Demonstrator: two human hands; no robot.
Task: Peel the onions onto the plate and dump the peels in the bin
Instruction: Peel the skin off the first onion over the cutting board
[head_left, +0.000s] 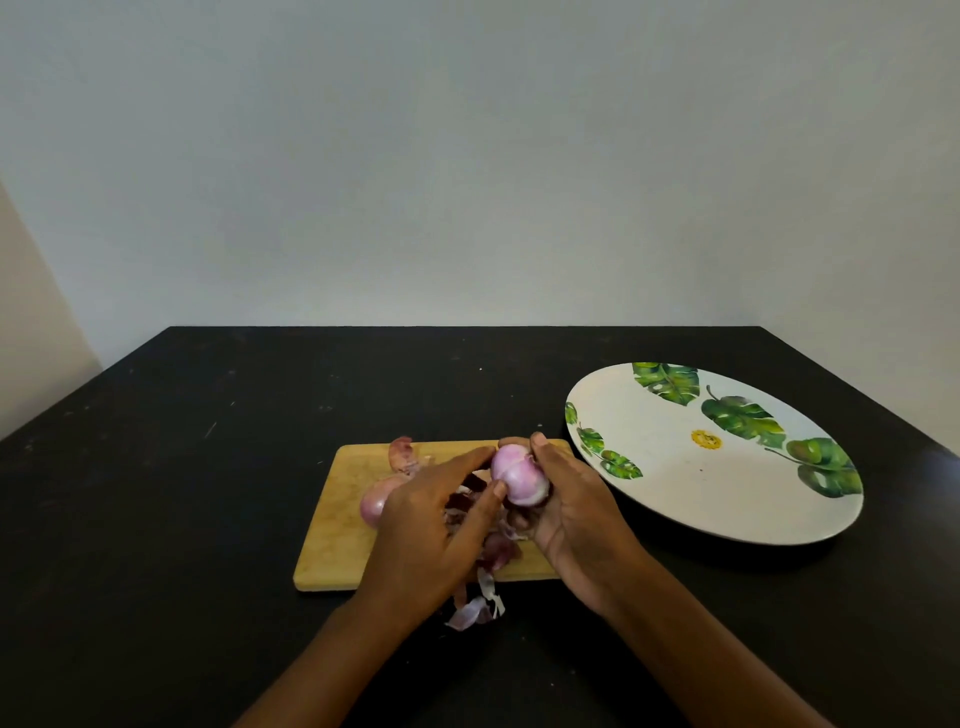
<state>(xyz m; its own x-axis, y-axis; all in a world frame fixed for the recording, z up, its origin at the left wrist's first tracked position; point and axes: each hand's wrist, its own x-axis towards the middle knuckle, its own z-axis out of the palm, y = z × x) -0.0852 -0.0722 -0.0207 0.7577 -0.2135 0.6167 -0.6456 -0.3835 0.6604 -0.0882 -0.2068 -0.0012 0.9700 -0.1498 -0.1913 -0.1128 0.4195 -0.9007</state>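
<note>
1. Both forearms enter from the lower edge and meet over a wooden cutting board (332, 551) on the black bench (182, 467).
2. We find the right grip (576, 519) curled round a peeled onion (519, 475), thumb on top, holding it just above the board's far right corner.
3. We find the left grip (436, 530) with forefinger and thumb stretched out, tips touching the onion's left flank. Whether they nip a last shred of skin we cannot tell.
4. Onion surface: glossy, pale pink to white, two-lobed with a seam. We cannot fix its long axis.
5. Governing relation: the leaf-patterned plate (675, 483) lies just to the right of the right grip, and the onion is not yet set on it. The right grip is the nearer and, in our judgement, should carry it across.
6. Papery purple peels (475, 608) lie on the board and spill over its near edge onto the bench. An unpeeled onion (376, 504) sits on the board, partly hidden behind the left grip. We see no bin.
</note>
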